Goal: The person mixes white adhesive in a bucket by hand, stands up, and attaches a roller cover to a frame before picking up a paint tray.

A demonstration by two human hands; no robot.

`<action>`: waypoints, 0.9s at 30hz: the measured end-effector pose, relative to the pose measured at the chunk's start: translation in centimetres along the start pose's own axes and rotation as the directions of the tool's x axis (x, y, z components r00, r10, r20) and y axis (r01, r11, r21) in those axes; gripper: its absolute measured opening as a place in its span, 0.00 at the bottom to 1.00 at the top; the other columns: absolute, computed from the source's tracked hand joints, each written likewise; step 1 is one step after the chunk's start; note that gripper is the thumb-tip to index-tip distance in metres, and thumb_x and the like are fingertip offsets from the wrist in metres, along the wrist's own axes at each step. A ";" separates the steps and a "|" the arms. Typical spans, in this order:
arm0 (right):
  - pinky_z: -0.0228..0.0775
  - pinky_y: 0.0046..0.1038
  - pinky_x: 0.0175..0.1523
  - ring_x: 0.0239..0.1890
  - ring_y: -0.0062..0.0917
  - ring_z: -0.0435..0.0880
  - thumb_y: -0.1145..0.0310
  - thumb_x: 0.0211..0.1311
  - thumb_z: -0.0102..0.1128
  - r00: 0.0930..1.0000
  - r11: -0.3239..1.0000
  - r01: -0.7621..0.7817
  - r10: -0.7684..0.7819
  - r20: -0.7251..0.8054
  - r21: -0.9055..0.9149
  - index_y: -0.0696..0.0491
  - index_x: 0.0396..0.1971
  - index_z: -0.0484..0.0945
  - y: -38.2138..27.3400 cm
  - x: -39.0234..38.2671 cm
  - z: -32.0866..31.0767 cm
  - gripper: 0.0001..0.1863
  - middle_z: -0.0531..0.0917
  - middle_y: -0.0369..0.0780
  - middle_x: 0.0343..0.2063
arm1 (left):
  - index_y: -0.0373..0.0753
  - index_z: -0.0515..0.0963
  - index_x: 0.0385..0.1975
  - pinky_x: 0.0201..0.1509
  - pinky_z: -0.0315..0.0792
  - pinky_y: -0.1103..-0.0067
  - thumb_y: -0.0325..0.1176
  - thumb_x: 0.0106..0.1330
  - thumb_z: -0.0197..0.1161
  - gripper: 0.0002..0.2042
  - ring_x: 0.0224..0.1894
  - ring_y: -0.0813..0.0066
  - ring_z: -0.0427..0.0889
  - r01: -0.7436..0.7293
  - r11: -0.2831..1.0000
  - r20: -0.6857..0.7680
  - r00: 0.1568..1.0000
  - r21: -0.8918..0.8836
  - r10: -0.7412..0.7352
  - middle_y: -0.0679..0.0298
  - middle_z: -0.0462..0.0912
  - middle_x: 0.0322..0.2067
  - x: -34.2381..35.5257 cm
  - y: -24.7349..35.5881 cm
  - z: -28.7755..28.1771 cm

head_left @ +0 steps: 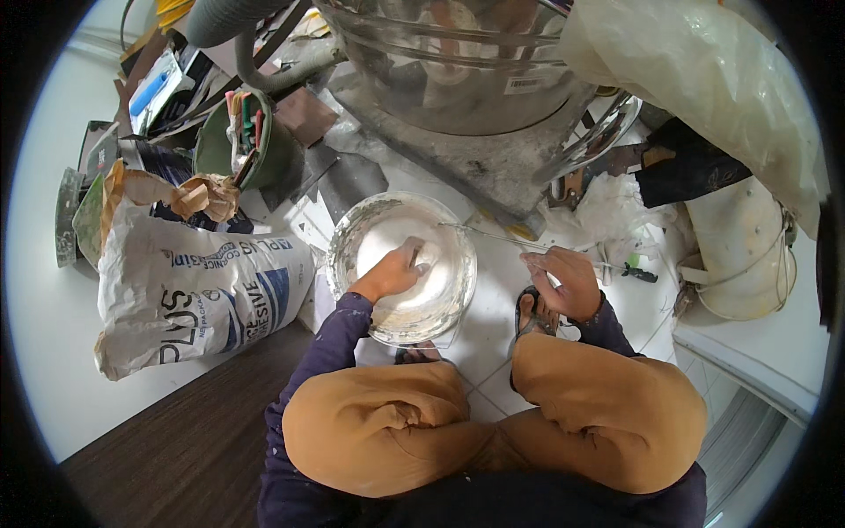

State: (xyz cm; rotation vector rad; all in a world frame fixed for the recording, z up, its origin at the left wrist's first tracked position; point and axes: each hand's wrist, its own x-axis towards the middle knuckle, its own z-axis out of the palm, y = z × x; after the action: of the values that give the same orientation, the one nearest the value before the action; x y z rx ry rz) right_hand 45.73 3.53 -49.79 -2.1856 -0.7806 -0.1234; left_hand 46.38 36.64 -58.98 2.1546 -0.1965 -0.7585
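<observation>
A round bucket (338, 251) with a crusted rim stands on the floor in front of me, holding white material (387, 236). My left hand (393, 272) reaches over its rim into it, with whitened fingers and thumb apart; I see no tool in it. To the bucket's right, my right hand (570, 282) hovers with fingers partly bent and thumb apart, nothing visible between them. A long thin metal rod (503, 237) runs from the bucket's rim to just beyond the right hand. Near its far end lies a black handle (640, 274); whether they join is unclear.
A printed white paper sack (185, 290) lies at left. Behind it a green bucket (209, 141) holds several tools. A large shiny metal drum (458, 79) stands on a dusty base ahead. Crumpled plastic (607, 211) and a pale bucket (744, 255) are at right.
</observation>
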 end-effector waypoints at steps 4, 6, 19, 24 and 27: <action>0.71 0.31 0.27 0.21 0.33 0.79 0.80 0.50 0.61 0.999 0.997 0.002 0.002 -0.044 0.083 0.55 0.37 0.81 0.3 0.2 0.6 0.12 0.82 0.40 0.23 | 0.32 0.72 0.52 0.51 0.73 0.64 0.39 0.56 0.65 0.25 0.45 0.45 0.80 -0.013 0.960 -0.100 0.994 0.279 0.043 0.42 0.81 0.40 1.4 -2.9 2.2; 0.70 0.31 0.27 0.21 0.33 0.79 0.79 0.51 0.61 1.000 0.998 -0.016 0.017 -0.020 0.068 0.54 0.37 0.82 0.1 0.1 0.4 0.12 0.82 0.40 0.23 | 0.31 0.73 0.51 0.51 0.73 0.63 0.40 0.56 0.64 0.25 0.45 0.45 0.80 0.035 0.928 -0.054 0.998 0.371 -0.016 0.42 0.81 0.40 2.7 -3.3 2.6; 0.70 0.30 0.26 0.20 0.33 0.78 0.81 0.49 0.59 0.952 0.953 -0.303 0.302 -0.054 -0.020 0.56 0.37 0.83 0.9 -4.6 -2.1 0.14 0.81 0.42 0.22 | 0.29 0.78 0.40 0.50 0.73 0.61 0.49 0.64 0.55 0.24 0.43 0.47 0.80 0.109 0.814 -0.049 0.994 0.570 -0.099 0.43 0.81 0.38 4.3 -0.1 1.6; 0.70 0.30 0.27 0.20 0.33 0.78 0.81 0.48 0.59 0.982 0.981 -0.178 0.181 -0.045 0.075 0.56 0.39 0.82 0.1 -2.7 -0.7 0.15 0.81 0.42 0.22 | 0.31 0.80 0.35 0.44 0.74 0.62 0.52 0.60 0.59 0.24 0.38 0.50 0.80 0.131 0.832 -0.189 0.981 0.540 -0.032 0.47 0.81 0.32 1.9 -10.0 3.1; 0.71 0.32 0.28 0.21 0.33 0.79 0.80 0.47 0.60 0.989 0.989 -0.146 0.146 0.000 0.037 0.55 0.39 0.82 0.7 -2.6 -1.0 0.16 0.81 0.41 0.21 | 0.34 0.80 0.35 0.42 0.75 0.61 0.52 0.59 0.59 0.23 0.36 0.50 0.81 0.031 0.831 -0.225 0.968 0.556 0.115 0.49 0.82 0.29 2.6 -6.0 3.4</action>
State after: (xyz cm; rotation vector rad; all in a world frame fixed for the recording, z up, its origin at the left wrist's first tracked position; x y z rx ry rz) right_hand 44.20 1.19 -50.41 -2.1988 -0.6144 -0.0373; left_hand 45.82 37.26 -66.34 2.7670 -0.3683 -0.4201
